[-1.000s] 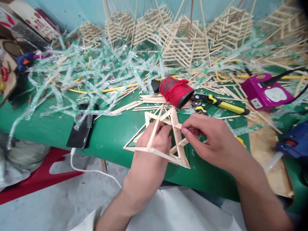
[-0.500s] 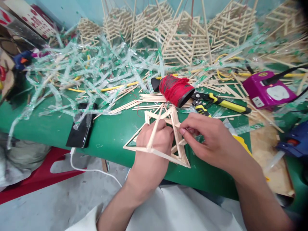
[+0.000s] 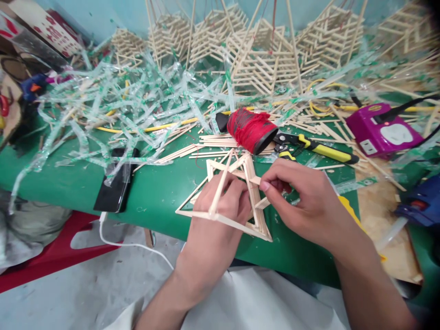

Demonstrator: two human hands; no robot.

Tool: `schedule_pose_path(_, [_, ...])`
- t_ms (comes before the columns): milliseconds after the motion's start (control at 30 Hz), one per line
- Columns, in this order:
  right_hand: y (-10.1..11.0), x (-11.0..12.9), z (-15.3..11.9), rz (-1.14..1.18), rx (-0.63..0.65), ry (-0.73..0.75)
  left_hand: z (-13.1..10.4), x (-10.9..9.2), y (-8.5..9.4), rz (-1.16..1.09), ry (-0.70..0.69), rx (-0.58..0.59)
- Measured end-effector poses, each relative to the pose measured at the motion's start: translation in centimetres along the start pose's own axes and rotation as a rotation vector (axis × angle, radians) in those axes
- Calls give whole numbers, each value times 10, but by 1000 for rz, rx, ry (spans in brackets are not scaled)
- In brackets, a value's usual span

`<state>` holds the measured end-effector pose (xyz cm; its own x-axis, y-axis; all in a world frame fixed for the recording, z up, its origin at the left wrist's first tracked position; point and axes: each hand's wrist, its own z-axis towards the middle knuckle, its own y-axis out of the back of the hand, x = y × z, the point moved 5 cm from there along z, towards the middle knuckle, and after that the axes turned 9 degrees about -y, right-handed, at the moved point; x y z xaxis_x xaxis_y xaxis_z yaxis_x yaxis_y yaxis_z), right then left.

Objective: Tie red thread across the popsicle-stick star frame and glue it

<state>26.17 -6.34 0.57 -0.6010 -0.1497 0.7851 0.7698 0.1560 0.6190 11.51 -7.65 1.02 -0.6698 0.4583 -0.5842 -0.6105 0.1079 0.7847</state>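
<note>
A frame of thin wooden sticks (image 3: 237, 223), with triangular openings, stands on the green table (image 3: 151, 183) close to me. My left hand (image 3: 220, 201) reaches into this frame with its fingers curled; the fingertips are hidden, so what they grip cannot be made out. At the frame's right side my right hand (image 3: 292, 192) pinches a short wooden stick (image 3: 255, 180) between thumb and forefinger. Another short stick (image 3: 262, 203) juts from the same side, just below. Behind the frame lies a spool of red thread (image 3: 249, 128), beside yellow-and-black pliers (image 3: 319, 149).
Along the wall stand several stacked-stick baskets (image 3: 264, 64). Crumpled clear tape strips (image 3: 137, 101) and loose sticks (image 3: 220, 140) cover the back. A phone (image 3: 115, 188) on a white cable lies left. A purple power box (image 3: 381, 130) and a blue glue gun (image 3: 421, 201) are right.
My right hand has drawn slightly to the right, showing more of the pinched stick. My left hand has shifted a little inside the frame, which stays nearly in place.
</note>
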Motion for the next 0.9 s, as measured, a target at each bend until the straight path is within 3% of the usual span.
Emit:
schedule_pose_path(167, [0,5,1,-4,-44,13,1,-2,-1,48,-11,43])
schedule_pose_path(633, [-3,10,3,85,-136,-25,4,-7,-1,-18,-257,-84])
schedule_pose_path(900, [3,12,-3,135,-185,-37,5,-6,0,1,-214,-77])
